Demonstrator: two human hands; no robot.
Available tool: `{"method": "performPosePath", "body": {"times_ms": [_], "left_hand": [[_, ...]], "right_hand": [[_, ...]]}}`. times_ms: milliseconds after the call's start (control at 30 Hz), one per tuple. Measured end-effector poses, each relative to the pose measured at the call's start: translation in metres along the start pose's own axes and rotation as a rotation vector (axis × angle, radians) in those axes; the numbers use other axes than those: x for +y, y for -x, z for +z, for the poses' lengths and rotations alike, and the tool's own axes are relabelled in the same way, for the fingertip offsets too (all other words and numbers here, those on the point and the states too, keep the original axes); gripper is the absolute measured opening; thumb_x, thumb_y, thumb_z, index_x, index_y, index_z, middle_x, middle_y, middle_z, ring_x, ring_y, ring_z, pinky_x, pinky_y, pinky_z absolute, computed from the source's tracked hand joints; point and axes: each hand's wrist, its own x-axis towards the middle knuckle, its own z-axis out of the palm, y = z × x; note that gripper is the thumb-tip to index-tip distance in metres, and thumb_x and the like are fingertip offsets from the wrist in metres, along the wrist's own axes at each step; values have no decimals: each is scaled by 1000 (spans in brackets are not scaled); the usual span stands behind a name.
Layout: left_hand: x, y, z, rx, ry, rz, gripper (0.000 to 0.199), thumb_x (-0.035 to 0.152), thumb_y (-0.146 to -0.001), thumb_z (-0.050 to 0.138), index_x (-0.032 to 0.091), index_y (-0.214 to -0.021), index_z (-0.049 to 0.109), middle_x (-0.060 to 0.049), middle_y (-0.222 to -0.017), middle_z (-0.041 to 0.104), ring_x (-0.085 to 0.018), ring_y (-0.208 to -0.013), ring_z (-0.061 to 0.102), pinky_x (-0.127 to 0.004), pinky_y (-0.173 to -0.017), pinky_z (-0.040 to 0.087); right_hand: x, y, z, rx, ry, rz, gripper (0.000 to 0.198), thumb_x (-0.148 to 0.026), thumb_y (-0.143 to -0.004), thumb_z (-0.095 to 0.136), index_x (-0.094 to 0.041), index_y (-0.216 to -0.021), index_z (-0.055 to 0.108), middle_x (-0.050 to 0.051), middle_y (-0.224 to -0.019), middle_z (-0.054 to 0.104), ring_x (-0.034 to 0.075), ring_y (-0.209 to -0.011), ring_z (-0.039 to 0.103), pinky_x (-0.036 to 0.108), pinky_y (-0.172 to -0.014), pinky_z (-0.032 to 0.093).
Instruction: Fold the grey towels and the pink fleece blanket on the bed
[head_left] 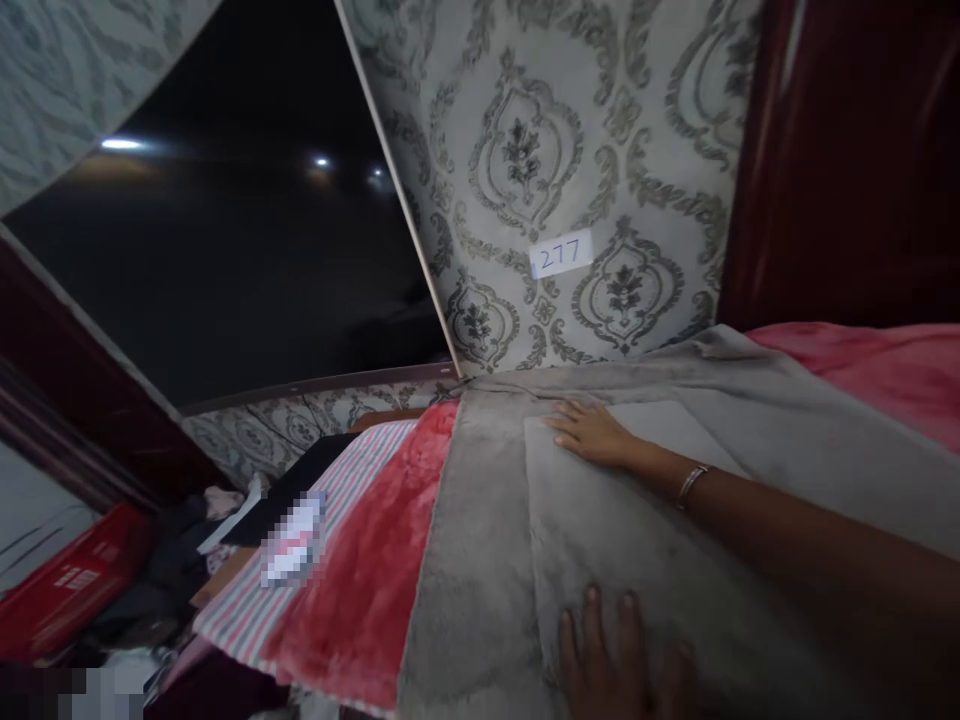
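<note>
A soft grey blanket (480, 520) is spread over the surface before me, with a folded or doubled layer whose straight edge runs near my hands. My right hand (589, 432) lies flat on that layer toward its far edge, fingers spread, a silver bracelet on the wrist. At the bottom of the view my left hand (615, 650) rests palm down on the same grey cloth, its fingers apart and its wrist out of frame. Neither hand grips anything. Faint creases cross the blanket to the right of my right hand.
Left of the blanket lie red plush cloth (360, 560) and a striped cloth (345, 480). A large dark screen (247, 240) leans beside the patterned wall (525, 150), which bears a "277" label (561, 253). A red box (75, 580) and clutter sit lower left; pink cloth (877, 370) lies right.
</note>
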Motion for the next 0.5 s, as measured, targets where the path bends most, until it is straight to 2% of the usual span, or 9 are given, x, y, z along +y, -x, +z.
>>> {"method": "performPosePath", "body": {"times_ms": [67, 167, 233, 300, 400, 500], "left_hand": [[-1, -10, -9, 47, 79, -5, 57, 50, -70, 80, 38, -124, 69, -3, -147, 60, -36, -145, 43, -56, -119, 32], [0, -24, -29, -45, 185, -67, 61, 53, -73, 78, 32, -130, 67, -5, -154, 54, -36, -147, 40, -55, -123, 23], [4, -34, -42, -114, 212, -108, 59, 49, -77, 77, 30, -131, 66, -6, -153, 54, -37, -146, 41, -57, -123, 23], [14, -48, -52, -115, 249, -121, 50, 42, -81, 74, 27, -129, 66, -7, -149, 58, -35, -144, 43, -60, -122, 25], [41, -72, -56, -141, 358, 1, 42, 36, -87, 66, 25, -128, 65, -7, -143, 63, -31, -138, 49, -61, -120, 31], [76, -84, -46, -223, 386, 164, 49, 46, -89, 61, 23, -132, 62, -11, -140, 63, -34, -134, 52, -62, -112, 42]], "right_hand": [[-4, 37, -7, -1, -19, -34, 61, -57, -102, 32, -35, -159, 38, 4, -167, 21, 32, -155, 16, 62, -122, 20], [1, 111, -15, 7, -84, -148, 62, -63, -102, 30, -37, -157, 39, 3, -166, 25, 31, -155, 17, 61, -123, 19], [10, 158, -19, -4, -124, -199, 64, -67, -101, 31, -36, -156, 42, 4, -165, 27, 33, -155, 15, 64, -123, 14], [22, 193, -23, -43, -147, -193, 67, -70, -100, 31, -35, -157, 41, 3, -165, 27, 33, -155, 14, 64, -124, 11], [37, 216, -23, -89, -210, -178, 69, -70, -101, 27, -33, -157, 41, 3, -165, 26, 31, -155, 15, 61, -125, 11], [48, 212, -15, -74, -260, -194, 71, -71, -100, 27, -31, -157, 42, 3, -165, 26, 31, -155, 16, 57, -126, 15]]}}
